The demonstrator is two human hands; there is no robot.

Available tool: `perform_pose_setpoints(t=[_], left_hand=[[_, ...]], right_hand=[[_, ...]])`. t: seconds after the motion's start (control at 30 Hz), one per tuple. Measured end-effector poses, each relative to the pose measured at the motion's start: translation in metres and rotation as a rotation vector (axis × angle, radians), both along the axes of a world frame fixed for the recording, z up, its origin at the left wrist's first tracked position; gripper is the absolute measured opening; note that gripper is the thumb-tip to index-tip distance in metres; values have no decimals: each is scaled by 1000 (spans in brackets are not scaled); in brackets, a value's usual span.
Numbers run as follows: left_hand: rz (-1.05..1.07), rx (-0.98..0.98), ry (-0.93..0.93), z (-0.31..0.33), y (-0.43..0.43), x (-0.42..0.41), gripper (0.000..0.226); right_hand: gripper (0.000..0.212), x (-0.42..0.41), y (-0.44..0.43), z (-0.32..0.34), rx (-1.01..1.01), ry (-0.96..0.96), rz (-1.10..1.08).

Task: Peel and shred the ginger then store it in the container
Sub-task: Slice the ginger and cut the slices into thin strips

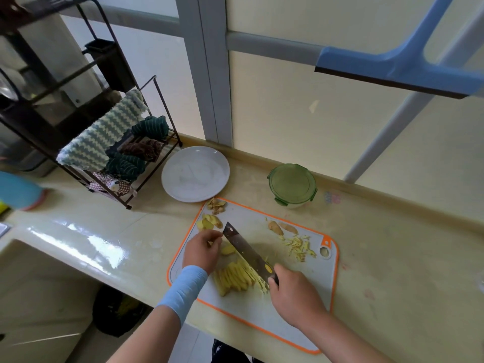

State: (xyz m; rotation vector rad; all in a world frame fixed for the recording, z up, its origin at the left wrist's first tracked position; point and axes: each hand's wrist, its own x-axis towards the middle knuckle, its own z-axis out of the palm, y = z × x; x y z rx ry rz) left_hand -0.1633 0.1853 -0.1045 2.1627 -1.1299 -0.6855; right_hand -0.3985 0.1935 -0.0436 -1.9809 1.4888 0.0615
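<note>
While the knife (246, 248) is gripped at its handle by the right hand (296, 297), fingers wrapped round it, its blade is laid slantwise across the middle of the cutting board (301, 326); a fanned row of ginger slices (233, 279) lies against the blade's left side; the left hand (201, 251) is held at the board's left edge near the blade tip, fingers curled together, though whether anything is pinched cannot be told; ginger shreds (298, 246) are heaped toward the far right corner, peels (216, 204) at the far left corner; bare board is left to the right of the knife; beyond the far edge, apart, the lidded green container (292, 184) stands; a white plate (195, 174) sits just beside the far left corner; the board's near edge lies along the front of the counter (392, 258).
</note>
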Motion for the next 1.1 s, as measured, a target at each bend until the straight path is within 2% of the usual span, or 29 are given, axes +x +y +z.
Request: perform_pose_setpoints(t=[0.1,0.27,0.37,0.5,0.57,0.67,0.77,0.9,1.1], left_hand=[[-48,0,-85,-4,2,6,15],[-454,-60,-492,-22,4,7,24],[-496,-99,-597,-28,-2,13,18],[-357,-116,-545,-24,-4,24,14],[-302,-211,-456,-22,3,22,9],[-477,-400,-381,-18,24,0,19],[-742,-523,-439,-27,48,-24,16],[-749,-566,-480,-44,55,-33,18],[-773,-533,-478,-51,53,-30,16]], right_hand=[[24,0,-4,-1,-10,9,-2],[23,-7,-8,-4,-16,32,-18],[24,-10,-8,-7,-14,34,-20],[24,-12,-6,-8,-10,30,-35],[23,-11,-2,-8,1,32,-33],[22,-5,10,-7,-2,29,-14],[18,2,23,-9,-16,48,15],[11,4,30,-14,-56,83,43],[10,6,30,-15,-52,106,66]])
